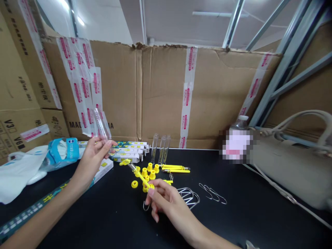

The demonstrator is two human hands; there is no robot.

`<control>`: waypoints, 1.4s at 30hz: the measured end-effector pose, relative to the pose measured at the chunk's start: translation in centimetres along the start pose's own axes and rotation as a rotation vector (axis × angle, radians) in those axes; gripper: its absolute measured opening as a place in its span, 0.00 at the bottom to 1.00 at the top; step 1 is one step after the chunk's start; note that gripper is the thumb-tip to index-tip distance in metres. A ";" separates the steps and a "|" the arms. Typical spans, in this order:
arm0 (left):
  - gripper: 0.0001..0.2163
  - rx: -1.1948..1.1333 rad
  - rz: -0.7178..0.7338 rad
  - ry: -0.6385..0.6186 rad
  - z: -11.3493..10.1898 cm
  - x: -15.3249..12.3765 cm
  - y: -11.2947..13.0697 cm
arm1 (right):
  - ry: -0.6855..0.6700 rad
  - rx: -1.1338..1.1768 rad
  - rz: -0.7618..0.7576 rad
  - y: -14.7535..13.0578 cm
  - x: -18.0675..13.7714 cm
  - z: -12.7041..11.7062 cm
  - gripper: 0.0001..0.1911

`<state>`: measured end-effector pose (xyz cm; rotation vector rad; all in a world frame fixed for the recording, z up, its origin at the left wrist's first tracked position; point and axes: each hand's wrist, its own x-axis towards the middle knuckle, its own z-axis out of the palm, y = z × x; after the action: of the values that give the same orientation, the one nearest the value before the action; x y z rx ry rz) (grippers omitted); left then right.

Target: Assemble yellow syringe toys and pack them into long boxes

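Note:
My left hand (pixel 100 148) is closed around the lower end of a clear graduated tube (pixel 101 125), which is raised and tilted. Between the thumb and fingers of my right hand (pixel 166 199) is a yellow spring-scale rod (pixel 142 180). A metal spring (pixel 132 167) and a yellow end piece (pixel 125 162) sit at its upper end, and a metal hook (pixel 146 206) hangs by my fingers. Behind the rod, several yellow caps (pixel 152 174) are grouped on the table. Farther right lie more yellow rods (pixel 176 170), and clear tubes (pixel 161 150) stand upright behind.
Metal hooks lie in a pile (pixel 189 197) and in a small group (pixel 212 193) on the black table (pixel 228 224). Small boxes (pixel 129 152) and a tissue pack (pixel 63 152) are at left. A bottle (pixel 240 124) and handbag (pixel 290 166) stand right, before a cardboard wall (pixel 163 97).

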<state>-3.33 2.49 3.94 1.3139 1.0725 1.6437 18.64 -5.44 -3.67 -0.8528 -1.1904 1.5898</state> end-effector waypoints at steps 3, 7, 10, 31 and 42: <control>0.22 0.083 -0.014 0.016 -0.1 0.1 -0.1 | 0.005 0.031 -0.036 -0.1 0.0 0.0 0.26; 0.18 0.173 -0.013 0.027 0.3 -0.7 0.6 | 0.040 0.073 -0.073 -0.5 0.0 0.0 0.25; 0.16 0.061 -0.093 0.052 0.6 -1.1 0.6 | 0.056 0.091 -0.092 -0.7 -0.2 0.0 0.25; 0.13 -0.150 -0.513 -0.490 1.9 -4.0 0.0 | -0.019 0.029 -0.053 -0.2 0.1 0.0 0.24; 0.05 -0.205 -0.453 -0.410 1.8 -4.0 0.5 | -0.097 -0.086 0.001 0.0 0.5 0.8 0.25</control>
<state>-0.86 -1.08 3.28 1.1089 0.8475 1.0598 17.72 -5.18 -3.43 -0.8395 -1.3352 1.6058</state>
